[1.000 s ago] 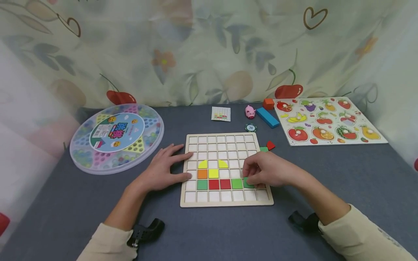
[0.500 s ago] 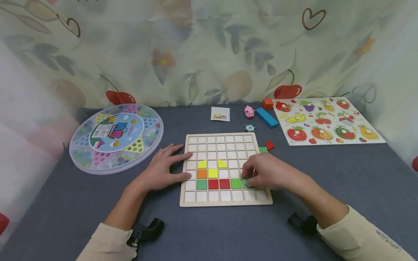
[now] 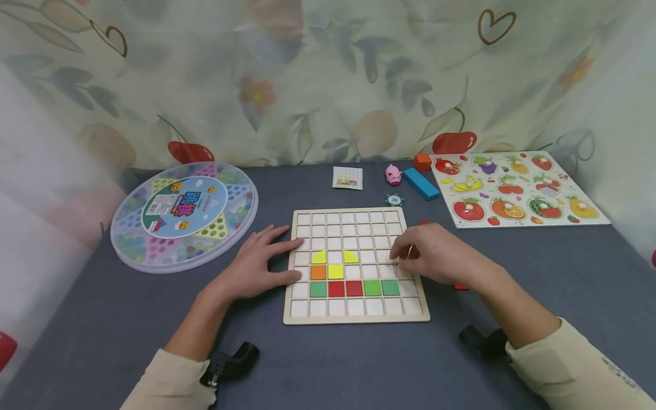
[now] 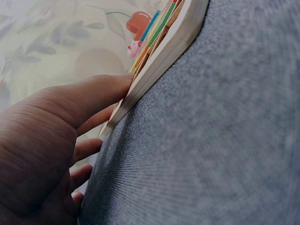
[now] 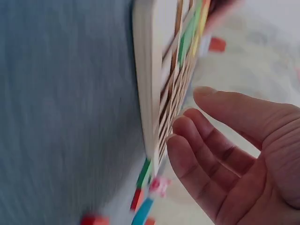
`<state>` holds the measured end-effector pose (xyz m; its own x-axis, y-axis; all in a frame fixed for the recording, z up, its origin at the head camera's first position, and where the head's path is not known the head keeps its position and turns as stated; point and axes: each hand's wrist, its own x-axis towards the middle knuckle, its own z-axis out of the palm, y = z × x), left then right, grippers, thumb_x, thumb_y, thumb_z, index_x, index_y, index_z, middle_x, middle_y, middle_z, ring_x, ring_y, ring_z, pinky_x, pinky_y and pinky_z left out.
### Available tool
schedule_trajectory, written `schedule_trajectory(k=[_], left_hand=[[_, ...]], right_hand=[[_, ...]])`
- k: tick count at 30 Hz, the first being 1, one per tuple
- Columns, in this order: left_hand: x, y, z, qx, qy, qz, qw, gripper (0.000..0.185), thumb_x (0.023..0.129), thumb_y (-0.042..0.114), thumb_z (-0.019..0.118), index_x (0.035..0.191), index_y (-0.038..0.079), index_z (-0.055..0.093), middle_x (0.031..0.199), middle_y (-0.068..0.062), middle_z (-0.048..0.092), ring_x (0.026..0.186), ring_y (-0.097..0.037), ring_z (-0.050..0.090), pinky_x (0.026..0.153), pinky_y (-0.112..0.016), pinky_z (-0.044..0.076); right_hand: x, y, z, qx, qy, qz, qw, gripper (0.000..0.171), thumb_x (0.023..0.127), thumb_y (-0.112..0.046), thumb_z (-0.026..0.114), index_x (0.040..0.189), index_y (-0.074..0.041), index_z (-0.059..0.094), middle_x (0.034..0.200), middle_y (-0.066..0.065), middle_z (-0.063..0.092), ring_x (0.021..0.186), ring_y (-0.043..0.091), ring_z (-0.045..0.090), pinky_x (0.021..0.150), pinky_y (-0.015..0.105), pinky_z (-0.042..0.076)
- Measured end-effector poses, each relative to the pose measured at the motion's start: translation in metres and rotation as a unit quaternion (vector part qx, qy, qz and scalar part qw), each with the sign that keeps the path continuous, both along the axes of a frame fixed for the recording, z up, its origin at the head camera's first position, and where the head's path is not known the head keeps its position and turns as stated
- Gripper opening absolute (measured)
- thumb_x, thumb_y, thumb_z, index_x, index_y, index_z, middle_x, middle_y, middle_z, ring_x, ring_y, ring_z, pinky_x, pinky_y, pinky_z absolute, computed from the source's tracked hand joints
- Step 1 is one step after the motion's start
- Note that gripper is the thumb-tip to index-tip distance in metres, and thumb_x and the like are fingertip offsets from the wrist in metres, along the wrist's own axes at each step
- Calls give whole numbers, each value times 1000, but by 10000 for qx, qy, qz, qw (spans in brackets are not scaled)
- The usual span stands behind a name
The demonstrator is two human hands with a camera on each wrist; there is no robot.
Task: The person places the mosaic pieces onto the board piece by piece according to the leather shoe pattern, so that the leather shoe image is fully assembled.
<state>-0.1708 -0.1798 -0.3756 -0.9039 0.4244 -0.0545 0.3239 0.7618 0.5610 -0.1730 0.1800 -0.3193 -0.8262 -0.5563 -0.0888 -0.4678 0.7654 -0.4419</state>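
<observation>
A wooden grid board [image 3: 359, 320] lies on the dark cloth. My left hand [image 3: 253, 265] rests at its left side, fingers straight and thumb on the frame. Above the board's right side hovers my right hand [image 3: 430, 253], bent fingers and thumb apart, holding nothing. One row holds a green tile [image 3: 390, 287] at its right end, a light green tile [image 3: 372, 288], two red tiles [image 3: 345, 289] and another green tile [image 3: 318, 289]. Behind them sit an orange tile [image 3: 318, 273], a yellow tile [image 3: 335, 271] and two yellow rounded pieces [image 3: 319, 257].
Behind the board are a pattern card [image 3: 347, 178], pink pig [image 3: 393, 175], poker chip [image 3: 394, 200], blue block [image 3: 421, 184] and orange block [image 3: 422, 162]. A fruit puzzle [image 3: 520, 196] lies right, a round checkers box [image 3: 184, 208] left. A red piece [image 3: 460, 287] shows beneath my right wrist.
My right hand has let go of the green tile, now lying flat in its cell, and has moved back and slightly right. The left hand has stayed put.
</observation>
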Motion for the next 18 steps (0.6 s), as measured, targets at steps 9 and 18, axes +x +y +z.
schedule_trajectory(k=[9, 18], left_hand=[[1, 0, 0, -28, -32, 7, 10000, 72, 92, 46, 75, 155, 24, 50, 170, -12, 27, 159, -43, 10, 125, -68, 12], [0, 1, 1, -26, -22, 16, 10000, 71, 92, 46, 75, 155, 25, 50, 170, -11, 27, 160, -42, 10, 125, -67, 12]], right_hand=[[-34, 23, -3, 397, -124, -768, 9962, 33, 90, -13, 80, 122, -5, 74, 100, 7, 71, 91, 23, 61, 78, 36, 57], [-46, 15, -6, 836, -48, -941, 9920, 29, 89, -13, 81, 115, -2, 73, 90, 9, 65, 86, 23, 57, 71, 34, 53]])
